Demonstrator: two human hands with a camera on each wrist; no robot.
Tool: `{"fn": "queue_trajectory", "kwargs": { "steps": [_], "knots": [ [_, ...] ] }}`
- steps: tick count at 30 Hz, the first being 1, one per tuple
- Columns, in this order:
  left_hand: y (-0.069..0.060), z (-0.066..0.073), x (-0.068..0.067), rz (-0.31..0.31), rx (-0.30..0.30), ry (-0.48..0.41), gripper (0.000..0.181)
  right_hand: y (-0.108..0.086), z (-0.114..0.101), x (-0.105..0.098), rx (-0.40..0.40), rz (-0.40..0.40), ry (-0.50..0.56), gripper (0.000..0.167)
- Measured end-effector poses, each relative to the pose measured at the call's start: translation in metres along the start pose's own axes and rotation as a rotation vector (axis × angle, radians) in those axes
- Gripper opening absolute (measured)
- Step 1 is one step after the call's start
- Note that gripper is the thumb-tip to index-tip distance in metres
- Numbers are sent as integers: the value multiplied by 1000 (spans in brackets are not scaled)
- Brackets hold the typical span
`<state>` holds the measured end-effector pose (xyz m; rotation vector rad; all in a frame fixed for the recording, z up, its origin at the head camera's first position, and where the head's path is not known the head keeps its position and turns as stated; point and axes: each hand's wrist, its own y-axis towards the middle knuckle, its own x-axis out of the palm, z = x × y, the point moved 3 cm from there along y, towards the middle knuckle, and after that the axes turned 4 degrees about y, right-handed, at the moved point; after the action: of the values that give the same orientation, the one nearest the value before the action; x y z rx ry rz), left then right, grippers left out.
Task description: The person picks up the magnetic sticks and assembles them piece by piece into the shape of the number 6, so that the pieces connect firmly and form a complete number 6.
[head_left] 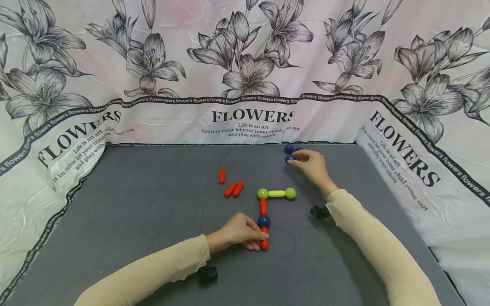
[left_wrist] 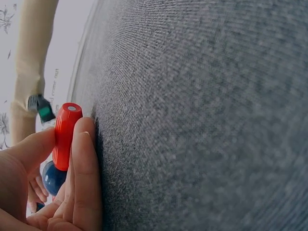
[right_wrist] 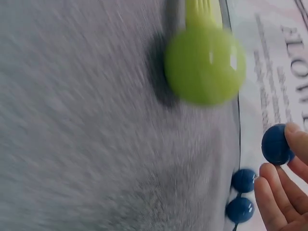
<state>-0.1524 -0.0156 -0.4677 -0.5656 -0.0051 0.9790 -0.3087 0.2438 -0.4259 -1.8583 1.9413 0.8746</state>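
Note:
My left hand (head_left: 240, 231) pinches the lower red magnetic rod (left_wrist: 65, 137) between thumb and fingers. That rod joins a blue ball (head_left: 263, 221), above which another red rod (head_left: 263, 207) runs up to a green ball (head_left: 262, 194). From there a light green rod (head_left: 277, 194) leads right to a second green ball (right_wrist: 204, 66). At the back right, my right hand (head_left: 311, 166) pinches a blue ball (right_wrist: 276, 144) between thumb and fingers. Two more blue balls lie beside it, one of them (head_left: 289, 148) plain in the head view and the other partly covered by the hand.
Three loose red rods lie left of the joined piece: one upright in view (head_left: 222, 176), and a slanted pair (head_left: 234, 189). The grey table (head_left: 153, 191) ends at a white flower-printed cloth (head_left: 245, 123) at the back and sides.

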Motion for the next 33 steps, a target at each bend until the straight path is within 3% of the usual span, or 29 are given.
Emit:
{"fn": "queue_trajectory", "kwargs": {
  "steps": [8,17,29,33],
  "knots": [
    [1,3,-2,-37,-2,10,19,-35,-24,7,-9,-55,35,35],
    [4,5,-3,-46,-10,11,18,-95,-49,19,16,-184,170,31],
    [4,5,-5,-72,65,-18,17,-172,-60,38,18,-451,436,29],
    [2,4,-5,-65,78,-10,18,-190,-62,46,10,-520,466,29]
  ]
}}
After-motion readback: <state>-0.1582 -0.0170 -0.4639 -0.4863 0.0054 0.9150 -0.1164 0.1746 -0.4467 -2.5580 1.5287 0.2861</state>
